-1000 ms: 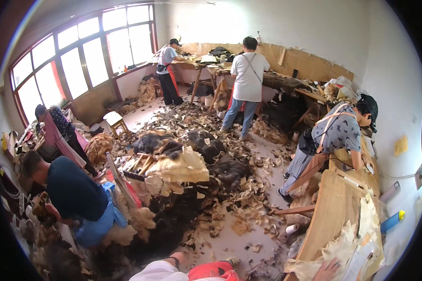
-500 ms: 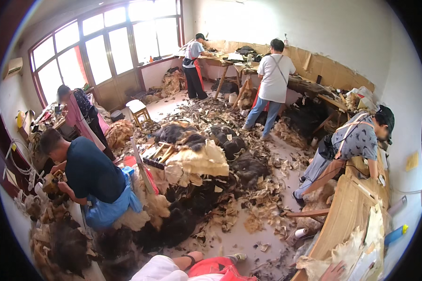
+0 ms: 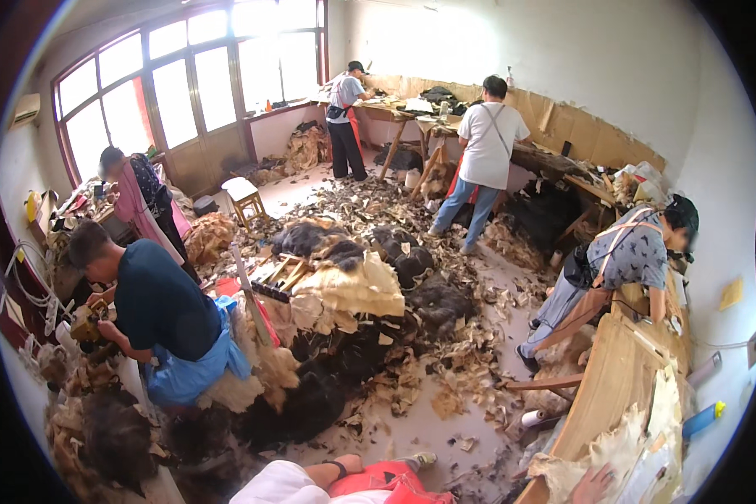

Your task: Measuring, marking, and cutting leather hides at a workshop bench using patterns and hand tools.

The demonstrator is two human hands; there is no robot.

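Note:
At the bottom edge, a white sleeve and a bare forearm with a dark wristband lead to my left hand (image 3: 351, 463). It lies beside a red apron (image 3: 386, 477), and its fingers cannot be made out. At the lower right, my right hand (image 3: 594, 485) rests spread and flat on a pale, ragged-edged hide (image 3: 584, 462). The hide covers the near end of a long wooden bench (image 3: 592, 407). Other pale pieces (image 3: 665, 412) lie next to it.
Dark and pale furs (image 3: 349, 290) and scraps (image 3: 395, 378) heap the floor. A person in blue (image 3: 164, 294) works at the left; another bends over the bench (image 3: 626, 252). Others stand by the windows and far tables. A stool (image 3: 245, 200) and a blue, yellow-capped bottle (image 3: 702, 420) are also there.
The view has shifted slightly. The person at the left has turned the head a little, and the one bent over the bench has shifted slightly. My hands look much the same.

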